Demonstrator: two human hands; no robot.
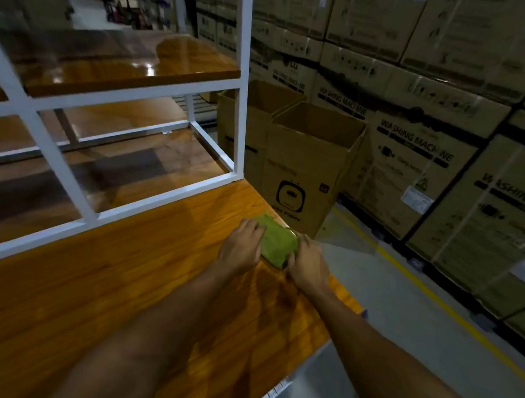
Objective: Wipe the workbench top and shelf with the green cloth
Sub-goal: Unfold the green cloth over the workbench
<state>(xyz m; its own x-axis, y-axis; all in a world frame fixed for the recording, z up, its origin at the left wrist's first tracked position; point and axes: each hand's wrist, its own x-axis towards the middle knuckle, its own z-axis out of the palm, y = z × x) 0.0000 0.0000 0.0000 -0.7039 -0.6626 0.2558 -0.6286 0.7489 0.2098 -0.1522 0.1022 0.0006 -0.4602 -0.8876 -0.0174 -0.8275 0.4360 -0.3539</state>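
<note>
At the far right edge of a wooden table (122, 282), seen from the head camera, a folded green cloth (278, 242) lies flat on the wood. Two bare forearms reach forward from the bottom of the frame and meet at it.

The left hand (241, 247) sits on the cloth's left side, its fingers bent over the far left corner. The right hand (307, 265) sits on the cloth's right side, at the table's edge, its fingers curled onto that border. Each grip holds the cloth by one side, so the cloth lies between the hands and touches both. Neither hand is clearly nearer.

The cloth's long axis runs away from the person, roughly along the table's right edge. Almost all of the bare tabletop stretches to the left of the hands, so a wiping stroke would likely sweep leftward.

A white frame (243, 71) stands on the table to the left and beyond. It carries a glossy wooden shelf (108, 70), well above the cloth and apart from it.

Two open boxes (307, 171) stand on the floor (403, 304) just past the table's end. Stacked cartons (434, 118) printed "washing machine" fill the right side.
</note>
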